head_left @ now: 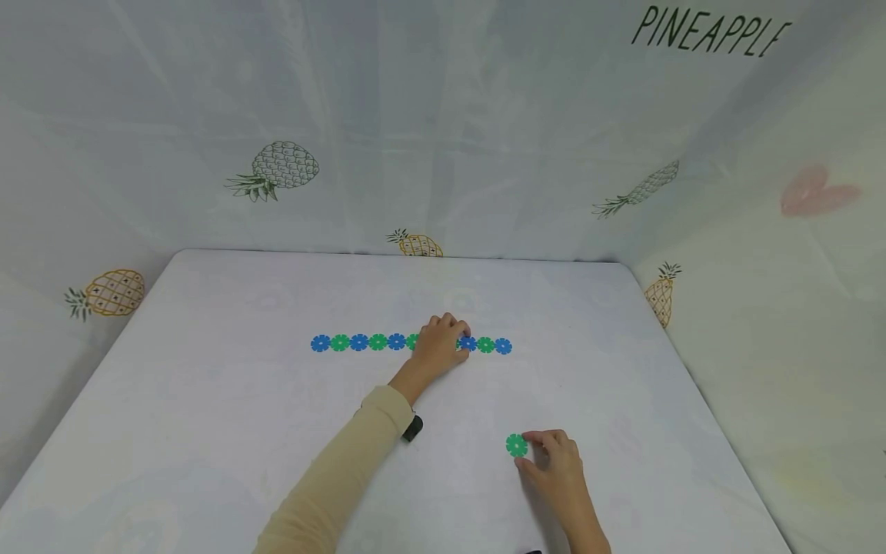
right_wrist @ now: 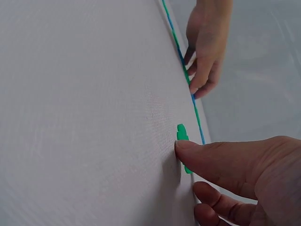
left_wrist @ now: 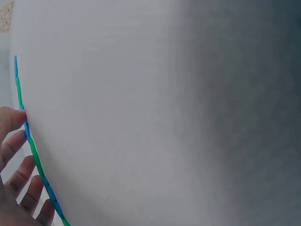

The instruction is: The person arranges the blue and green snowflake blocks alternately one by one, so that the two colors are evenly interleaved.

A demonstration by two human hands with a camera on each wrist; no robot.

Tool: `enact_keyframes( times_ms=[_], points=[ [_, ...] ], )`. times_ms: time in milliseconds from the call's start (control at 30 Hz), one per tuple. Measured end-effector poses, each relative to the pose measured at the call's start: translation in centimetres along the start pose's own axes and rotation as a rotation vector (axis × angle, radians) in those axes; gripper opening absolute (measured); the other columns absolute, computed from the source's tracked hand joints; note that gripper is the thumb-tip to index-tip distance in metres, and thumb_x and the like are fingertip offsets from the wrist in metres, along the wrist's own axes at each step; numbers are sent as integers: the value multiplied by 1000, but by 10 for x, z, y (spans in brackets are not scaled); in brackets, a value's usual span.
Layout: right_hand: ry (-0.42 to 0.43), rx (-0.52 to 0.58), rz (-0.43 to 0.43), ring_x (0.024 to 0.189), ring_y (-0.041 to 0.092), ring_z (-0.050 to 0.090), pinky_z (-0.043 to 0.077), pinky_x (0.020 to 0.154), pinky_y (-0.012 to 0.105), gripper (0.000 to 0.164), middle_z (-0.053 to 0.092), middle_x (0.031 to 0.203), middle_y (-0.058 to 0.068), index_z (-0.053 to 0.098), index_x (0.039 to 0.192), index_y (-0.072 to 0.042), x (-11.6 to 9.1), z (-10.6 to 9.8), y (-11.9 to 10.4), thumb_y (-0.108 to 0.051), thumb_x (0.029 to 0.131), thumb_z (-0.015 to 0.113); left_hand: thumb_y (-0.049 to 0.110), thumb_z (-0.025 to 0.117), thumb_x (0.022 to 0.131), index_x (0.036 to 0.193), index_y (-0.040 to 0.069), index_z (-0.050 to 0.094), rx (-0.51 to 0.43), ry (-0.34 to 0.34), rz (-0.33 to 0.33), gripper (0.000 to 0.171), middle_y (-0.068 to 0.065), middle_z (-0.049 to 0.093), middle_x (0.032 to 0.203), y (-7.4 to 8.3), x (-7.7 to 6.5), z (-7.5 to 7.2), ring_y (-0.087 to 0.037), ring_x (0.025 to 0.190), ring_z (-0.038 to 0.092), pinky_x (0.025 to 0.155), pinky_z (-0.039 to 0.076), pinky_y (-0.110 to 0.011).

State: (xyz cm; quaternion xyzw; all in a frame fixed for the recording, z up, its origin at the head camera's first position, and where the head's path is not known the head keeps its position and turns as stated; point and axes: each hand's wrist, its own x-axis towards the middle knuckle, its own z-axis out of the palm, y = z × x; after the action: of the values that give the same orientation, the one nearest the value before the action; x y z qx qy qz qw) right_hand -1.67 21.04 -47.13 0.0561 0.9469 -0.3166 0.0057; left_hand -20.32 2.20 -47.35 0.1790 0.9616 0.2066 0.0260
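Note:
A straight row of interlocking flower-shaped discs [head_left: 378, 342], blue and green in turn, lies across the middle of the table. My left hand [head_left: 438, 342] reaches over the row and covers part of it. Its thumb and index finger pinch a blue disc [head_left: 468, 344] near the row's right end. In the left wrist view the other fingers [left_wrist: 32, 193] rest along the row. Closer to me, my right hand [head_left: 556, 471] pinches a single green disc [head_left: 516, 445] by its edges. The right wrist view shows this green disc [right_wrist: 182, 133] edge-on, partly hidden behind the thumb.
The white tabletop [head_left: 242, 446] has a back edge beyond the row. A pale curtain [head_left: 484, 115] printed with pineapples hangs behind and beside the table. A small black device [head_left: 412, 428] sits at the left cuff.

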Motion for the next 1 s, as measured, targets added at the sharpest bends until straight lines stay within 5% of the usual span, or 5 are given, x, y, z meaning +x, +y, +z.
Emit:
enact_keyframes(
  times_ms=[1000],
  points=[
    [-19,7,57,102,32,47,35,88,51,31,56,105,14,61,101,-1,2,1,-6,-10,74,74,31,65,85,111,21,59,20,0,8,29,-5,52,114,-2,1,4,-26,111,46,95,40,-41]
  ],
)
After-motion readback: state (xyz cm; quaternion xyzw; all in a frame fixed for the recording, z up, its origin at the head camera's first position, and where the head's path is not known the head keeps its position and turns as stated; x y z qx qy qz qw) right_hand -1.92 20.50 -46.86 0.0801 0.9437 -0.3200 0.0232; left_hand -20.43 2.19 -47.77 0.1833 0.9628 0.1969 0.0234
